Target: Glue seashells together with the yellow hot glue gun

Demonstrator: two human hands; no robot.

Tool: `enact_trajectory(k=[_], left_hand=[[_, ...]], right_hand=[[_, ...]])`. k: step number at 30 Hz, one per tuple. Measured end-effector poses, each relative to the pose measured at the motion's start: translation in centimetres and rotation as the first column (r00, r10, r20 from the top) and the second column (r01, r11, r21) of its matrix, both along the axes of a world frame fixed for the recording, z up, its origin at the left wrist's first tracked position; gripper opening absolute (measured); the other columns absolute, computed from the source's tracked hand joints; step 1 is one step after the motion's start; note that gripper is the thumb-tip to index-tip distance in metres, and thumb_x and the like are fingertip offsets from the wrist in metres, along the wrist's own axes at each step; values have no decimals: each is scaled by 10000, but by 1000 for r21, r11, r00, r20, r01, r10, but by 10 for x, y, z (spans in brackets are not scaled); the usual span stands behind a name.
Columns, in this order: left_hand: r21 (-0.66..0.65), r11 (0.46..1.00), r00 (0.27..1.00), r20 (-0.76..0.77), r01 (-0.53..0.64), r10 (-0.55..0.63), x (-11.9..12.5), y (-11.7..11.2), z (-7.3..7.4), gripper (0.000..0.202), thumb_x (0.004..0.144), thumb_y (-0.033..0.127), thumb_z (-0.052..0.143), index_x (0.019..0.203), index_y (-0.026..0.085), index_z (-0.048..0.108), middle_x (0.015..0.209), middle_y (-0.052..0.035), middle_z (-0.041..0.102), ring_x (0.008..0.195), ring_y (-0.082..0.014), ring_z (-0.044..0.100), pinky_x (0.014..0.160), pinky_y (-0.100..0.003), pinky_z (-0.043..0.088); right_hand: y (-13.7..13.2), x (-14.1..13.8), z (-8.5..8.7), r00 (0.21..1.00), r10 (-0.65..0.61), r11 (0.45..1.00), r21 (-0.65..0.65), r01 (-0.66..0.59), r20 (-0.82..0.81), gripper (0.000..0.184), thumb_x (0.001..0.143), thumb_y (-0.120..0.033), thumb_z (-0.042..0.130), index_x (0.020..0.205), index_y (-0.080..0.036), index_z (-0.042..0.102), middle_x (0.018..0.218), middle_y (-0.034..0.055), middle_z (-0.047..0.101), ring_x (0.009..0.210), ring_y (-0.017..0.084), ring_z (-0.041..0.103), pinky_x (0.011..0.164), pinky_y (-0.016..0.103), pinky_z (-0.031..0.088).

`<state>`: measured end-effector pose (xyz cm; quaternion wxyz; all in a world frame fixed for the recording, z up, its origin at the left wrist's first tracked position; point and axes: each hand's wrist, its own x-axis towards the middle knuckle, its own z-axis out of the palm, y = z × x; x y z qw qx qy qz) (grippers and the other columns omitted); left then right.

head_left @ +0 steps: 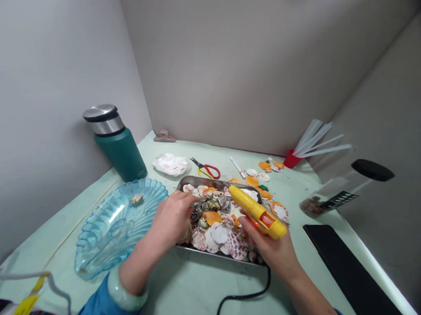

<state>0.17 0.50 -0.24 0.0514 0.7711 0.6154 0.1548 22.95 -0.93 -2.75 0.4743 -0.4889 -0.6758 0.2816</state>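
Observation:
My right hand (274, 249) grips a yellow hot-glue gun (255, 211), its nozzle pointing up-left over a metal tray (195, 181) full of scallop and snail shells (220, 224). A black cord (245, 295) runs from the gun toward me. My left hand (173, 219) reaches into the left side of the tray, fingers curled among the shells; what they hold is hidden. A light-blue shell-shaped glass dish (115, 225) lies left of the tray, with one small shell (135, 199) in it.
A teal flask (116, 144) stands back left. Behind the tray lie a white wad (170, 164), red-handled scissors (207, 168), loose orange and white shells (263, 172) and a red cup of glue sticks (303, 151). At right: a tipped clear jar (344, 189), a black slab (353, 275).

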Motion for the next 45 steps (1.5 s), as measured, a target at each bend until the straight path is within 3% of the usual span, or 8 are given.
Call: enact_trajectory(k=[4,9,12,17,25,35,42,45], left_hand=[[-69,992,994,39,108,-106,3,2,0,249,822,167,502,957,236,700,966,-62,696,928,-226,614,791,-303,459],[-86,996,999,-24,-39,37,-23,4,11,281,817,179,486,997,238,694,892,-74,670,815,-218,616,727,-312,443],[-194,981,995,-88,29,-47,-32,-5,18,269,792,181,494,957,248,696,862,-67,638,758,-199,595,678,-302,418],[-236,960,963,-183,152,-198,-24,-22,18,186,727,106,482,719,199,643,721,-62,615,805,-214,551,712,-324,360],[-257,963,965,-217,86,-144,-16,-18,10,174,685,120,509,633,190,659,657,-82,650,819,-254,551,724,-367,317],[-142,990,995,-95,-26,13,-27,-9,25,209,814,202,474,835,192,681,787,-86,643,782,-236,573,702,-331,377],[-54,997,987,-153,-51,42,-26,-1,18,230,813,168,488,845,203,714,775,-105,643,776,-261,578,703,-365,378],[-26,1000,988,-155,-6,2,-23,5,15,238,815,163,498,865,205,727,774,-106,672,808,-264,574,725,-375,374]], right_hand=[[0,-1,2,1000,0,1000,10,0,-2,198,820,-376,616,853,-181,611,709,11,626,614,169,597,560,248,498],[-1,-3,5,999,-3,1000,-10,2,-39,215,818,-383,620,857,-173,605,695,6,616,605,161,588,552,246,495],[-2,-3,4,999,-9,1000,-21,8,-33,221,808,-386,630,849,-170,615,719,18,634,612,167,598,546,251,502],[0,0,-4,999,-4,999,-35,2,-38,200,803,-375,642,873,-188,621,690,6,626,604,171,591,554,264,510],[1,-1,-2,999,9,1000,-17,-10,-33,189,814,-375,637,831,-191,595,697,7,595,614,164,567,546,262,484],[0,-1,-3,999,12,999,-41,-13,-42,221,810,-389,639,862,-178,597,669,-11,574,575,143,544,546,249,473],[1,-2,-1,999,3,1000,-18,-4,-49,215,804,-390,638,843,-182,604,666,-3,592,583,158,558,533,253,477],[1,-1,-1,999,11,1000,-17,-11,-39,204,810,-381,636,865,-188,606,668,-2,591,583,160,555,523,255,472]])
